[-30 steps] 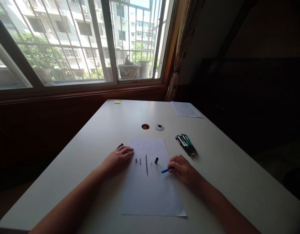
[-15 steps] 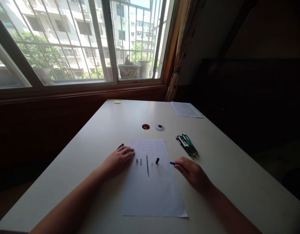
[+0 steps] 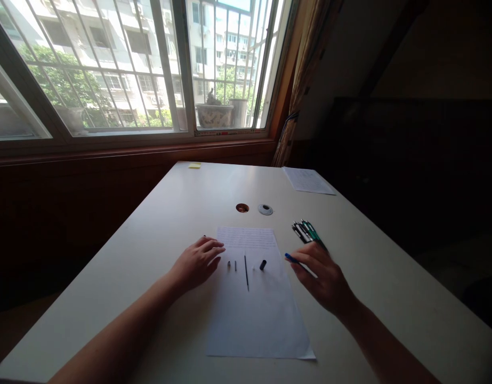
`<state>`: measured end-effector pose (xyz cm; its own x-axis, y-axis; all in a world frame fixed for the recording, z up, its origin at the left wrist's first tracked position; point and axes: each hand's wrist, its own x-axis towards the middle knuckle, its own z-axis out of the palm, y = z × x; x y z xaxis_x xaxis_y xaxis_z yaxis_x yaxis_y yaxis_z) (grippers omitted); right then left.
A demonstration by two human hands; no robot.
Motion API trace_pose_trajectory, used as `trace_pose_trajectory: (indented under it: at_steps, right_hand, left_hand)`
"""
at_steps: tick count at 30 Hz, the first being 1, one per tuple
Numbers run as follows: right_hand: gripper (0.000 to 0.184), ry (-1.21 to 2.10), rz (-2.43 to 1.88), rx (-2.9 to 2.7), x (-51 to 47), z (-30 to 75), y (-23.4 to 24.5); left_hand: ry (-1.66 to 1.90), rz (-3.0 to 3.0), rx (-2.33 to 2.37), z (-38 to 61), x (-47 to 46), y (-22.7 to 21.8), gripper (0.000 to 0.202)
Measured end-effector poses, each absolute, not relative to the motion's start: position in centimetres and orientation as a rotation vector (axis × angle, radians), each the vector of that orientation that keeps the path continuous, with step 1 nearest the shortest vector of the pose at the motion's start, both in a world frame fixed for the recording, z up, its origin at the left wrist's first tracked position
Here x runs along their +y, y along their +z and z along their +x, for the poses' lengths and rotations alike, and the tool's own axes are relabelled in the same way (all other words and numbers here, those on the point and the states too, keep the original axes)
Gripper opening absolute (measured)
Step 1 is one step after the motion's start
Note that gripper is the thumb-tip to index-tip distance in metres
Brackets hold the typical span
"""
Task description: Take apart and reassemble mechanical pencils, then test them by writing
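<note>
My right hand (image 3: pixel 323 277) holds a blue pen barrel (image 3: pixel 290 258) between its fingers, just right of the white sheet of paper (image 3: pixel 257 314) and close to a bundle of pens (image 3: pixel 308 234). My left hand (image 3: pixel 198 261) rests flat on the table at the sheet's left edge, fingers loosely spread, holding nothing. On the sheet lie small pen parts in a row: a tiny grey tip (image 3: pixel 228 264), a short spring piece (image 3: pixel 235 265), a thin black refill (image 3: pixel 246 272) and a black cap piece (image 3: pixel 263 264).
The white table (image 3: pixel 158 213) has a cable hole (image 3: pixel 242 207) and a round white cover (image 3: pixel 265 209) behind the sheet. A second sheet (image 3: pixel 307 180) lies at the far right, a yellow sticky note (image 3: pixel 194 165) at the far edge. A window and curtain stand behind.
My right hand lifted the blue barrel off the sheet and carried it right and farther away, toward the bundle of pens. The left hand barely moved.
</note>
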<state>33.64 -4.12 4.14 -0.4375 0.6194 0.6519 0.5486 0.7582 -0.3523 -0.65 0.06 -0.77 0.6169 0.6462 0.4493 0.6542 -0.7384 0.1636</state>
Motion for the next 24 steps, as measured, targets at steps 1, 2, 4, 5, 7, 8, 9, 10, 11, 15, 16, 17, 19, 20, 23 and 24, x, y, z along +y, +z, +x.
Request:
trace_pose_trajectory:
  at_steps: [1, 2, 4, 5, 7, 8, 9, 10, 11, 15, 16, 17, 19, 20, 23, 24]
  right_hand:
    - [0.019, 0.076, -0.874, -2.105, -3.9, 33.2, 4.6]
    - [0.018, 0.066, -0.887, -2.063, -3.7, 32.8, 5.1]
    - [0.015, 0.131, -0.927, -1.973, -3.4, 31.8, 5.9]
    - [0.015, 0.189, -0.945, -1.936, -3.3, 31.3, 6.3]
    - [0.013, 0.31, -0.952, -1.866, -3.3, 30.2, 6.7]
    - [0.013, 0.39, -0.943, -1.831, -3.3, 29.6, 6.7]
    - [0.012, 0.487, -0.921, -1.797, -3.3, 28.9, 6.7]
    - [0.013, 0.589, -0.89, -1.767, -3.4, 28.3, 6.5]
    - [0.013, 0.677, -0.861, -1.741, -3.5, 27.7, 6.2]
    - [0.016, 0.835, -0.808, -1.751, -3.7, 26.2, 4.4]
    - [0.017, 0.856, -0.804, -1.761, -3.8, 26.1, 4.0]
    - [0.018, 0.881, -0.799, -1.764, -3.8, 26.0, 3.7]
    - [0.019, 0.933, -0.794, -1.742, -3.8, 26.1, 3.3]
    - [0.018, 0.954, -0.797, -1.728, -3.8, 26.1, 3.2]
    - [0.016, 0.975, -0.826, -1.702, -3.9, 26.3, 3.3]
    - [0.016, 0.976, -0.835, -1.698, -3.9, 26.4, 3.4]
  left_hand:
    - [-0.796, -2.807, -1.126, -0.6, 0.1, -0.8, 0.03]
    - [-0.821, -2.805, -1.12, -0.6, 0.1, -0.8, 0.029]
    - [-0.866, -2.809, -1.105, -0.6, 0.0, -0.7, 0.027]
    - [-0.884, -2.813, -1.094, -0.6, -0.1, -0.7, 0.027]
    - [-0.905, -2.824, -1.07, -0.5, -0.3, -0.3, 0.028]
    - [-0.91, -2.829, -1.054, -0.5, -0.4, 0.0, 0.028]
    - [-0.913, -2.834, -1.038, -0.4, -0.6, 0.3, 0.028]
    - [-0.917, -2.84, -1.018, -0.4, -0.8, 0.6, 0.029]
    - [-0.924, -2.848, -0.992, -0.3, -0.9, 0.9, 0.03]
    - [-0.953, -2.875, -0.894, -0.2, -1.3, 1.4, 0.038]
    - [-0.951, -2.881, -0.877, -0.2, -1.3, 1.3, 0.038]
    - [-0.943, -2.889, -0.868, -0.2, -1.3, 1.3, 0.038]
    - [-0.921, -2.909, -0.858, -0.1, -1.3, 1.0, 0.034]
    - [-0.909, -2.92, -0.857, -0.1, -1.2, 0.9, 0.032]
    - [-0.898, -2.929, -0.863, -0.1, -1.2, 0.8, 0.022]
    - [-0.902, -2.925, -0.864, 0.0, -1.2, 0.8, 0.02]
